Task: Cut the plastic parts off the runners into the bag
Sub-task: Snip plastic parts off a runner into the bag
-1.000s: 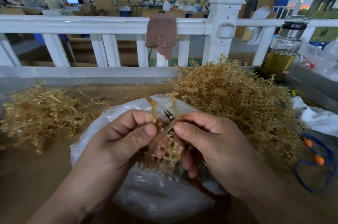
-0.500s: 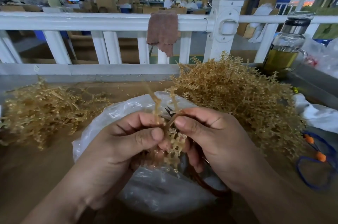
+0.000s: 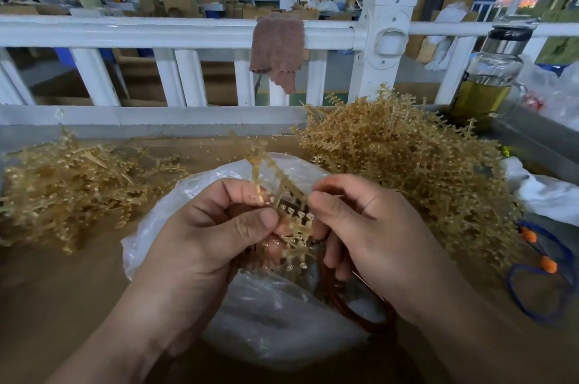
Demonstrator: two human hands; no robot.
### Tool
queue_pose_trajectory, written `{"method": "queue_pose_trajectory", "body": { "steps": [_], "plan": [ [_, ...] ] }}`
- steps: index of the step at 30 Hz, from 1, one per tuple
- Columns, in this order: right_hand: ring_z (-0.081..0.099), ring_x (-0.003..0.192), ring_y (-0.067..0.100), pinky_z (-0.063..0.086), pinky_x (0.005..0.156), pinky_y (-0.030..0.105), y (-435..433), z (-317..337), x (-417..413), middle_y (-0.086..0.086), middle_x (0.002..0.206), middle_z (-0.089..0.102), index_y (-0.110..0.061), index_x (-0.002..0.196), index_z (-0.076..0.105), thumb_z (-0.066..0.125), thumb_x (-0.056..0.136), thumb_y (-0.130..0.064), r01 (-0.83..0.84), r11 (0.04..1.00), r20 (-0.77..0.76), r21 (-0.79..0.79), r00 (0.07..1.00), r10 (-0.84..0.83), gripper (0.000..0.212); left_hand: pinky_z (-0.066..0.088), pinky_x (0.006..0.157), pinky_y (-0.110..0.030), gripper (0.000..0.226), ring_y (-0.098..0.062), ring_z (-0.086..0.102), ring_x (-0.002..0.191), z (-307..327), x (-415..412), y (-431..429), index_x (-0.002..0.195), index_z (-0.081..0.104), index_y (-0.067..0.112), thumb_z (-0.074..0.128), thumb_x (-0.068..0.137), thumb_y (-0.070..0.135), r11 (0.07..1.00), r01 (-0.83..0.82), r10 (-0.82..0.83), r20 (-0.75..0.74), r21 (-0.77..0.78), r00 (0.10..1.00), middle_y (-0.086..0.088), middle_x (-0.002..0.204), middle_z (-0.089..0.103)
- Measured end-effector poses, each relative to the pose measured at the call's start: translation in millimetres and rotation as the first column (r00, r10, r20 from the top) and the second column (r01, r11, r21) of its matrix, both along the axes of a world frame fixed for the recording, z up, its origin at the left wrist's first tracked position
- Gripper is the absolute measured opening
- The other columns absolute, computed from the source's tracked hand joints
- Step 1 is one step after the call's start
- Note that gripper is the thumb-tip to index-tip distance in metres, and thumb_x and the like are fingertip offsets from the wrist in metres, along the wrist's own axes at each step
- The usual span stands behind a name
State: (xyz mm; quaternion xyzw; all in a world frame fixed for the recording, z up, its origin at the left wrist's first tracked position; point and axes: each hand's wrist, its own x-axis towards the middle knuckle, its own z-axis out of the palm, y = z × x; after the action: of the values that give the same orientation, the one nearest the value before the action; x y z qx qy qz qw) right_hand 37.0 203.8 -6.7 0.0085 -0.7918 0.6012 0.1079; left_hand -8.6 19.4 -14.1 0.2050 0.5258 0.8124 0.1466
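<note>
Both hands meet at the centre of the frame over a clear plastic bag [image 3: 275,321]. The left hand [image 3: 213,227] pinches an amber plastic runner [image 3: 283,188] between thumb and curled fingers, so that its bare stems stick up above the knuckles. A cluster of small amber parts [image 3: 297,233] still on the runner hangs between the two hands. The right hand [image 3: 376,233] is curled round the red-brown handle loop of a pair of scissors [image 3: 341,302], its thumb tip just beside the runner. The blades are hidden behind the plastic and cannot be made out. The bag lies open and crumpled on a brown work surface [image 3: 47,289], directly beneath the runner. A tall heap of uncut runners [image 3: 407,164] fills the right of the frame, and a lower, looser heap [image 3: 62,183] lies at the left. At the right edge are a blue cord with orange beads [image 3: 548,264] and a white rag [image 3: 548,195]. Behind the heaps runs a white railing [image 3: 156,33] with a brown cloth [image 3: 277,48] draped over its top rail. A glass bottle of yellowish liquid [image 3: 488,83] stands at the upper right.
</note>
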Motion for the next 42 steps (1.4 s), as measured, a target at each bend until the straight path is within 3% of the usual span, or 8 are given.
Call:
{"method": "queue_pose_trajectory", "body": {
  "steps": [7,14,19,23,27,33,37,42],
  "plan": [
    [0.065,0.049,0.017,0.049,0.048,0.026,0,8,9,-0.001,0.064,0.068,-0.032,0.088,0.07,0.058,0.079,-0.067,-0.121,0.988,-0.023,0.099,0.992,0.124,0.038,0.052,0.053,-0.02,0.017,-0.014,0.064,0.06,4,0,1,0.078,0.072,0.018,0.081,0.064,0.015,0.995,-0.086,0.084,-0.058,-0.041,0.995,-0.008,0.072,0.069],
    [0.064,0.049,0.019,0.051,0.044,0.026,-7,5,9,-0.003,0.071,0.07,-0.03,0.09,0.071,0.058,0.092,-0.033,-0.118,0.987,-0.06,0.11,0.99,0.125,0.014,0.054,0.061,-0.02,0.033,-0.015,0.066,0.068,6,1,1,0.072,0.073,0.021,0.085,0.054,-0.004,0.991,-0.132,0.129,-0.062,-0.038,0.99,-0.006,0.076,0.07],
    [0.064,0.052,0.006,0.05,0.046,0.021,2,11,9,-0.01,0.069,0.068,-0.028,0.081,0.067,0.053,0.093,-0.05,0.025,0.971,-0.108,0.239,0.994,0.001,0.029,0.055,0.06,-0.018,0.013,-0.012,0.068,0.07,7,1,0,0.065,0.072,0.021,0.079,0.055,0.015,0.987,-0.155,0.154,0.054,0.032,0.987,-0.003,0.077,0.071],
    [0.059,0.074,0.0,0.05,0.061,0.023,24,20,11,-0.017,0.085,0.063,-0.037,0.101,0.062,0.049,0.087,-0.059,0.174,0.543,-0.053,0.822,0.972,-0.231,0.03,0.054,0.06,-0.016,0.009,-0.007,0.071,0.071,7,-4,-5,0.063,0.074,0.023,0.079,0.057,0.02,0.981,-0.193,0.192,0.041,0.024,0.981,0.003,0.074,0.073],
    [0.051,0.087,0.01,0.04,0.068,0.029,24,10,18,-0.012,0.101,0.053,-0.035,0.107,0.051,0.051,0.088,-0.057,-0.047,0.35,0.129,0.935,0.968,-0.215,0.029,0.054,0.064,-0.016,0.01,-0.007,0.07,0.072,2,-11,-10,0.07,0.077,0.024,0.082,0.061,0.027,0.979,-0.201,0.201,-0.006,-0.022,0.98,0.004,0.076,0.073],
    [0.056,0.103,0.018,0.046,0.081,0.031,15,1,19,-0.005,0.113,0.061,-0.031,0.123,0.046,0.056,0.085,-0.049,-0.091,0.321,0.157,0.943,0.969,-0.189,0.044,0.055,0.068,-0.018,0.009,-0.008,0.065,0.07,-3,-14,-10,0.073,0.077,0.024,0.081,0.067,0.03,0.975,-0.218,0.216,-0.039,-0.05,0.976,0.004,0.077,0.071],
    [0.06,0.087,0.011,0.046,0.065,0.025,21,10,12,-0.01,0.1,0.064,-0.036,0.118,0.046,0.06,0.081,-0.043,-0.158,0.423,0.269,0.892,0.938,-0.219,0.04,0.05,0.074,-0.028,0.007,-0.007,0.065,0.07,-3,-16,-11,0.07,0.074,0.028,0.08,0.07,0.032,0.973,-0.226,0.223,-0.046,-0.058,0.974,0.008,0.075,0.07],
    [0.066,0.067,-0.004,0.05,0.055,0.017,49,25,13,-0.027,0.087,0.068,-0.047,0.105,0.05,0.069,0.081,-0.045,-0.088,0.78,0.337,0.619,0.927,-0.162,0.03,0.053,0.07,-0.026,0.012,-0.009,0.065,0.07,-4,-17,-13,0.068,0.072,0.029,0.083,0.073,0.028,0.973,-0.229,0.226,-0.067,-0.032,0.972,0.007,0.076,0.07]
  ]
}}
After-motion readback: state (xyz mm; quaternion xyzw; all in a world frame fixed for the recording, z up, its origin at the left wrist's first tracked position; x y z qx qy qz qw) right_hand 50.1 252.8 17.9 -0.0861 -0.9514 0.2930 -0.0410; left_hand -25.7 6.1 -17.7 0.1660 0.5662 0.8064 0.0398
